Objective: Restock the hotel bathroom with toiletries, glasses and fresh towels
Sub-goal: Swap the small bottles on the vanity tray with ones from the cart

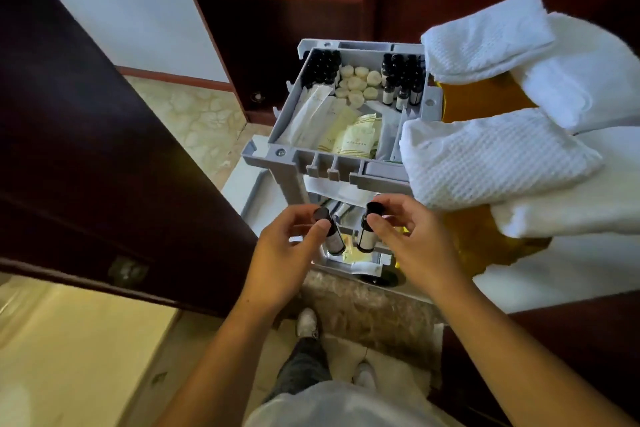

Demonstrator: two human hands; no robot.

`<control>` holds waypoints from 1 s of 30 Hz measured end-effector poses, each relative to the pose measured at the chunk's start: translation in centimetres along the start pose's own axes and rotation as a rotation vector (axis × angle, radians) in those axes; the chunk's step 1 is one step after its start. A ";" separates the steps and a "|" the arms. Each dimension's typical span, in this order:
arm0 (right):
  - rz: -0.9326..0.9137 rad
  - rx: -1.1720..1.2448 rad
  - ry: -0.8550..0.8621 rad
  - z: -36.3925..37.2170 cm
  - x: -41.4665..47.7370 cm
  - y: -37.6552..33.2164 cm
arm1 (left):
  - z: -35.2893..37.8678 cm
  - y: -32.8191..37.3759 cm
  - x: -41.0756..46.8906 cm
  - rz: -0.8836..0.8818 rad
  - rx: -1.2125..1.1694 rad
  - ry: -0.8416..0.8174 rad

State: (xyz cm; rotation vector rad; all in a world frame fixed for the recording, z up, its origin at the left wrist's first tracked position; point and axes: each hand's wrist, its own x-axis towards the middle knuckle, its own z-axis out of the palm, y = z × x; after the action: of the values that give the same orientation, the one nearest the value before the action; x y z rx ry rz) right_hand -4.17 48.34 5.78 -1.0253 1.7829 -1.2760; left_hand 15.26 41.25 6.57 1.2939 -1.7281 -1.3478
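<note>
Currently: stock held beside grey cart (263, 157).
Left grip (289, 248) pinches left bottle (333, 236); right grip (410, 241) pinches right bottle (366, 234).

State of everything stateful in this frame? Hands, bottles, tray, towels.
left hand: grips left bottle
left bottle: capped, held
right hand: grips right bottle
right bottle: capped, held
tray: stocked with spare bottles, soaps, sachets
towels: folded, right of tray

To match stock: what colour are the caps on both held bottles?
Black: left cap, right cap; head view.
</note>
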 end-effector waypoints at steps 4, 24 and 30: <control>-0.012 0.046 -0.082 3.3 -1.8 -0.1 | -3.2 -1.7 -3.2 -0.028 -0.023 0.067; -0.014 -0.049 -0.462 28.3 -11.6 -6.0 | -25.7 -10.9 -17.3 -0.098 -0.186 0.376; -0.016 -0.045 -0.536 36.7 -14.1 -8.0 | -33.2 -13.7 -20.7 -0.145 -0.204 0.468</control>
State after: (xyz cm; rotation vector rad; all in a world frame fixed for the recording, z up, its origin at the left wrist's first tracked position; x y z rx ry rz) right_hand 35.81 44.71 5.07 -1.2666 1.3936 -0.8617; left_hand 56.16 47.93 6.40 1.4929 -1.1702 -1.1461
